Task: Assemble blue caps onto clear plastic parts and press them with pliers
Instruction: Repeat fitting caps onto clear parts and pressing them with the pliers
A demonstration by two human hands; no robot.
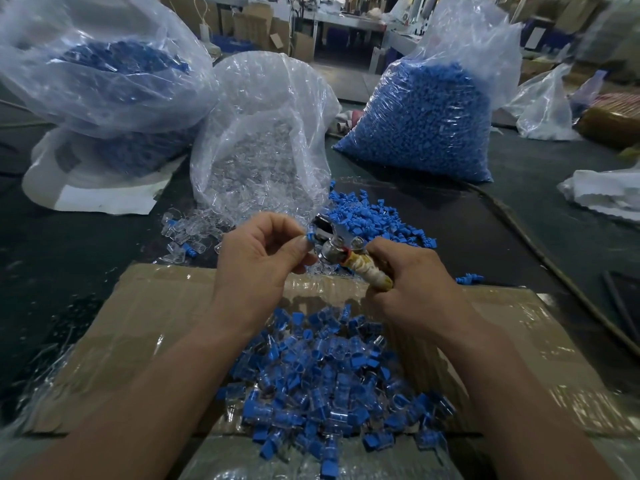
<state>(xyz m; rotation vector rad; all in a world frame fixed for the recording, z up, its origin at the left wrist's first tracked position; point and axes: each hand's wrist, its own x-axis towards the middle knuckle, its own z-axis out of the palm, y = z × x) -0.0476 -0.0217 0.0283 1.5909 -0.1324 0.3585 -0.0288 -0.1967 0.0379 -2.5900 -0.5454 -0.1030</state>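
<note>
Head view, as I watch it from my station. The pliers (334, 245) lie with their long axis running from lower right to upper left: the tape-wrapped grip end sits in the right hand (415, 292), and the metal head points up and left toward the fingertips of the left hand (256, 261). The right hand is closed tight, all fingers curled round the grips. The left hand is partly closed, thumb and forefinger pinching a small blue-capped part (309, 236) just at the pliers' head, the other fingers curled loosely beneath. I cannot tell whether the jaws are biting on the part or only touching it, nor which way the part itself points. Both hands are held above the far edge of a cardboard box (156, 323), in which lies a heap of finished pieces (329, 375), blue caps on clear bodies. Just beyond the hands, on the dark table (86, 258), a loose pile of blue caps (370, 220) lies to the right and scattered clear parts (194, 233) to the left, spilling from an open bag of clear parts (263, 143). Farther back stand a full bag of blue caps (426, 123) on the right and another bag (104, 81) holding blue pieces on the left
</note>
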